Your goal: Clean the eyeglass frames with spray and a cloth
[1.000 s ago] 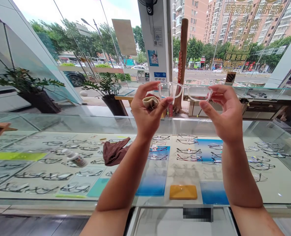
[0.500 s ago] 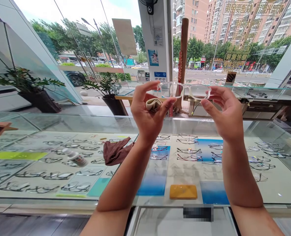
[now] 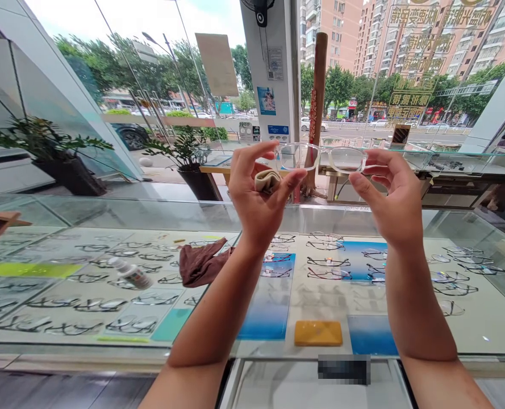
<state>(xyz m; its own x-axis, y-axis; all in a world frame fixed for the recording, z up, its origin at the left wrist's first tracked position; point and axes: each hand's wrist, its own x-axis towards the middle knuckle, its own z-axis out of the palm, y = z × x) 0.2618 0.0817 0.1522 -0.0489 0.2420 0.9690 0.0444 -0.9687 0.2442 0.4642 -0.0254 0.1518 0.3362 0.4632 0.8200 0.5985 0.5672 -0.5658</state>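
Both hands hold up a pair of clear-framed glasses at eye level above a glass display counter. My left hand pinches the frame's left end between thumb and forefinger, with a small beige cloth tucked in its palm. My right hand pinches the frame's right end between thumb and fingers. The lenses face me, level, against the bright window.
Inside the counter lie rows of glasses on blue and white mats. On its top rest a brown cloth, a small white bottle on its side and a yellow pad. Potted plants and a wooden post stand behind.
The glasses and both hands have shifted very slightly; the grip is the same.
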